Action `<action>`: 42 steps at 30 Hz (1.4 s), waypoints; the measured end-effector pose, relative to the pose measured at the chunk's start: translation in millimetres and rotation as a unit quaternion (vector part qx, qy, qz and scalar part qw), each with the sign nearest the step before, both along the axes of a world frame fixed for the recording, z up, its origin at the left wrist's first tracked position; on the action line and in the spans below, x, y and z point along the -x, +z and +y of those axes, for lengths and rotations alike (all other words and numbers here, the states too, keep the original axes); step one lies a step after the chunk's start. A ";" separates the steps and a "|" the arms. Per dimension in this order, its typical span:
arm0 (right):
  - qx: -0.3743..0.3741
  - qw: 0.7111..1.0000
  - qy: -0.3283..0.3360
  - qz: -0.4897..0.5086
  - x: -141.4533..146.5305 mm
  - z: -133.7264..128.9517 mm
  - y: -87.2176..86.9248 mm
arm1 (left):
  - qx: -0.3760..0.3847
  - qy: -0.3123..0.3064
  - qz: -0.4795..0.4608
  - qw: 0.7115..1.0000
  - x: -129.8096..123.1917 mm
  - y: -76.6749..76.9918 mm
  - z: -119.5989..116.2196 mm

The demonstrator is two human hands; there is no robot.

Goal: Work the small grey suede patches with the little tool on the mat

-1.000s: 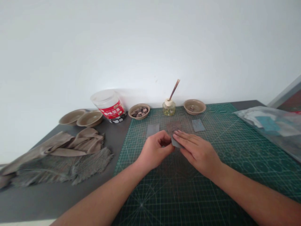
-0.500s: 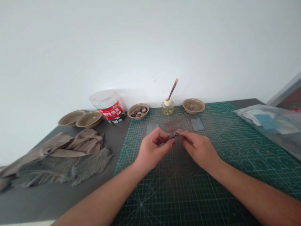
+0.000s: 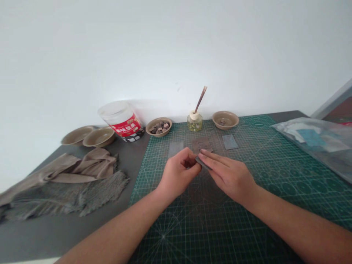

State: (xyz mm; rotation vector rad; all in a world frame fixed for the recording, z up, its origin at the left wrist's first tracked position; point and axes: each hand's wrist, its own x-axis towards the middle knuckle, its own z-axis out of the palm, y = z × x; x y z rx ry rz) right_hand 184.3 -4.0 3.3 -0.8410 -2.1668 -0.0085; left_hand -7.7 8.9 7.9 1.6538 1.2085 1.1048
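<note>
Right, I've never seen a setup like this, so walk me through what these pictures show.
There is no machine here: you are seeing a person's two bare hands. The camera is worn on that person's head and looks forward and down, so the forearms enter from the bottom.

The right hand holds a thin grey piece, its fingers laid over it. The left hand is bent close to its edge; anything between those fingertips is hidden.

Beneath them is a green gridded mat. Toward the wall stand a bowl of small blocks, a bottle with sticks and a bowl with a few small bits. A clear tub and crumpled cloth are at left, a plastic bag at right.
</note>
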 end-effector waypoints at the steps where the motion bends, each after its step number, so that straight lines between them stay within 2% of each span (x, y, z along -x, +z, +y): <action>1: -0.001 1.000 -0.003 -0.003 -0.1 0.2 -0.3 | 0.002 0.003 -0.004 1.000 -0.4 0.1 -0.4; 6: -0.003 1.000 -0.023 0.001 1.8 -1.3 1.1 | 0.001 0.013 -0.049 0.999 -2.8 0.7 -1.5; 14: 0.005 1.000 -0.003 0.018 1.1 -4.5 3.8 | -0.009 -0.008 -0.086 0.996 -4.6 -0.1 -4.1; 16: 0.034 0.999 -0.006 0.027 -0.5 -0.8 1.6 | -0.014 -0.007 -0.090 0.996 -5.5 0.4 -5.3; 21: 0.162 0.979 -0.096 0.073 -4.6 10.6 -3.9 | -0.013 -0.013 -0.119 0.993 -7.4 3.6 -6.0; 24: 0.130 0.983 -0.076 0.101 -3.8 6.7 -1.0 | -0.015 -0.008 -0.099 0.995 -6.7 2.6 -4.1; 28: 0.037 0.997 0.025 0.070 -0.2 -2.3 2.5 | -0.013 -0.013 -0.100 0.995 -5.0 -0.8 -1.5; 32: -0.007 0.997 0.034 0.065 1.0 -2.3 0.4 | -0.020 -0.026 -0.103 0.994 -4.4 -1.7 -1.5; 39: 0.001 0.998 0.008 0.057 1.7 -5.2 0.6 | -0.043 -0.024 -0.080 0.996 -3.8 -1.4 -2.8; 42: 0.096 0.993 -0.003 0.071 2.7 -2.9 -0.7 | -0.076 -0.017 -0.087 0.993 -3.2 -0.5 -5.2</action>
